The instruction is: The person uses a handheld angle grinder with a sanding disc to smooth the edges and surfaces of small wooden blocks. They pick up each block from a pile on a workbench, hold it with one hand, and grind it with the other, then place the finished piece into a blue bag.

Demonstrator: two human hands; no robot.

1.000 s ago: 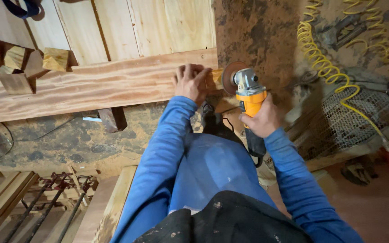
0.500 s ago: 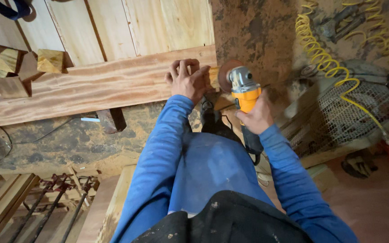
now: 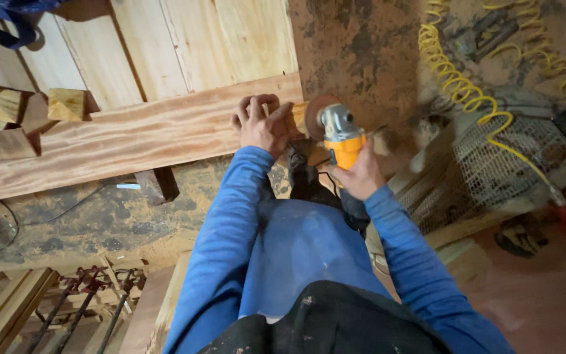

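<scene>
Plank (image 3: 132,134) end lies under the flat left hand (image 3: 261,124), beside the grinder (image 3: 337,134) gripped by the right hand (image 3: 356,176).

plank (image 3: 132,134): reddish wood, grained, matt | grinder (image 3: 342,141): orange plastic, grey metal head | hose (image 3: 466,92): glossy yellow plastic

Yellow coiled air hose (image 3: 466,85) runs far right, ending over a wire mesh guard (image 3: 506,164). Pale boards (image 3: 185,46) lie far left, wood offcut blocks (image 3: 67,103) beside them. Bar clamps (image 3: 76,305) near left on the sawdust-covered floor (image 3: 99,210).
</scene>
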